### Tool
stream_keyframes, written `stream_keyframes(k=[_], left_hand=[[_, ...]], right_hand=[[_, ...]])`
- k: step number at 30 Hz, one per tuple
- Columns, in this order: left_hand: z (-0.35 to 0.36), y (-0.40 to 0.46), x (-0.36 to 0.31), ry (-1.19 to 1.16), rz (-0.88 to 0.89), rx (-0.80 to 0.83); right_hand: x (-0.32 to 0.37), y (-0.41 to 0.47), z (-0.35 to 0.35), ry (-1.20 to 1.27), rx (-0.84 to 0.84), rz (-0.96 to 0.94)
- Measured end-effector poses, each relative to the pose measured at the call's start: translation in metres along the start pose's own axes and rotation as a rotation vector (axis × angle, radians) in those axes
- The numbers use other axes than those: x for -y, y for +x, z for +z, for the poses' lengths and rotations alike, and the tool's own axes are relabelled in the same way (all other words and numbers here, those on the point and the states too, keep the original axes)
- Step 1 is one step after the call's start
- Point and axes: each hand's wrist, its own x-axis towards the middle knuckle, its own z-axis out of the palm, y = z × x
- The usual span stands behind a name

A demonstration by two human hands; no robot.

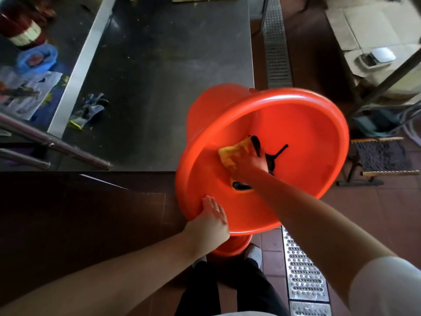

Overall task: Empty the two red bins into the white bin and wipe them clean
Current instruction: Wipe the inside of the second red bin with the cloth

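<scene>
Left hand gripping tilted red bin rim, right hand clutching yellow cloth inside; no legible writing.

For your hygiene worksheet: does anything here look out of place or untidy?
Yes. A crumpled glove lies loose on the steel table amid scattered crumbs. The red bin is tilted only because the hands are wiping it.
</scene>
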Motion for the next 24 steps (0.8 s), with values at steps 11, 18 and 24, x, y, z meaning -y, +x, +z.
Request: stream_keyframes(k=[11, 18, 24], left_hand=[[0.008, 0.002, -0.007, -0.044, -0.067, 0.010], [0.012, 0.007, -0.012, -0.057, -0.030, 0.060], [0.010, 0.009, -0.012, -0.084, -0.048, 0.102]], right_hand=[[-0.007, -0.006, -0.006, 0.041, -0.035, -0.027], [0.036, -0.018, 0.004, 0.244, 0.077, -0.156], [0.008, -0.005, 0.002, 0.089, -0.027, 0.027]])
